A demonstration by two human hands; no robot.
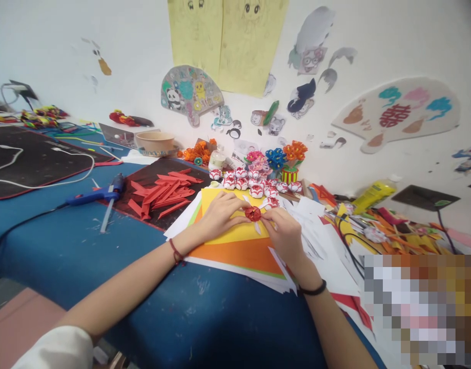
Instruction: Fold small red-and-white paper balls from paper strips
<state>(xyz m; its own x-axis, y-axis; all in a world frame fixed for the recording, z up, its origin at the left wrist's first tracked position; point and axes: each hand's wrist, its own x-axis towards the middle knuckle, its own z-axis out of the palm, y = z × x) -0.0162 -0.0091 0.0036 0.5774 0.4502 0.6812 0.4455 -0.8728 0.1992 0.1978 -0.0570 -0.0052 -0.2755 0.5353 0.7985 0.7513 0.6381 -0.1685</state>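
Note:
Between the fingertips of both hands is a small red paper flower [252, 213], with white paper strips sticking out around it. My left hand [224, 214] pinches its left side. On the right side, my right hand [283, 230] has thumb and finger closed at a strip by the flower. Both hands are over a stack of coloured paper, yellow sheet [220, 233] on top and orange sheet [235, 257] below. Just behind stand several finished red-and-white paper flowers [256, 190].
Folded red paper strips [164, 195] lie on a dark mat at left, beside a blue glue gun [95, 196]. A bowl [155, 142] and bright flower bunches [294, 154] stand by the wall. Paper scraps [404, 230] and a yellow bottle [375, 195] crowd the right.

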